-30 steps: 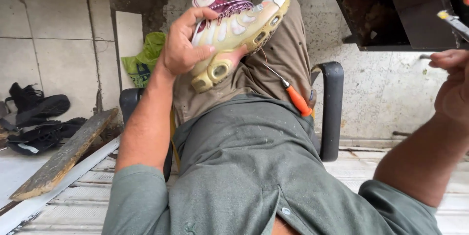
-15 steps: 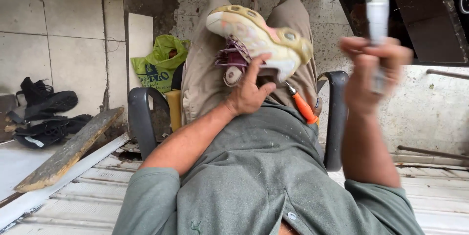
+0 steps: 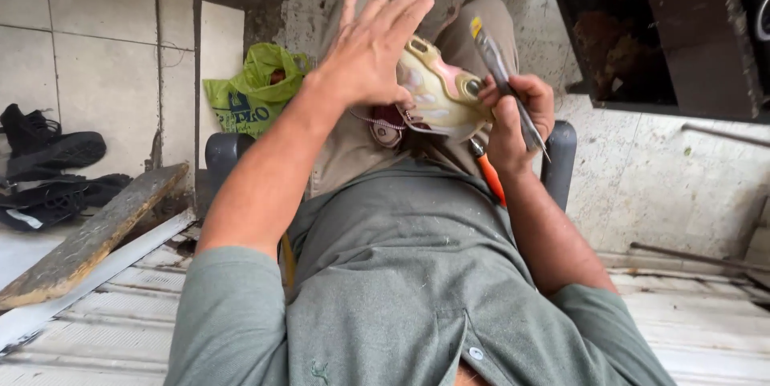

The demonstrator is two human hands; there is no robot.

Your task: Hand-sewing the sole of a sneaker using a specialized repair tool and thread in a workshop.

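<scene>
While the sneaker [image 3: 437, 97] lay on the seated person's lap, sole turned up and its long axis running roughly across the thighs, the left hand [image 3: 370, 49] was spread flat above it, fingers splayed and clasping nothing; whether the palm pressed the shoe or only hovered over it could not be told. The right hand [image 3: 517, 113] sat at the right end of the sneaker, touching its heel or toe end (which end was not clear), fist closed around a slim grey tube [image 3: 505, 81]. The tube's long axis ran steeply, slanting from upper left to lower right across that end of the sneaker. So the sneaker lay to the left of the grasping hand and just under the open one, both hands equally close to it. An orange-handled tool [image 3: 489, 177] lay just below the sneaker, against the grey shirt. To the left of the sneaker, well apart, stood a green plastic bag [image 3: 249, 93], and farther left a wooden plank [image 3: 88, 237] and dark shoes [image 3: 48, 145] on the floor.
</scene>
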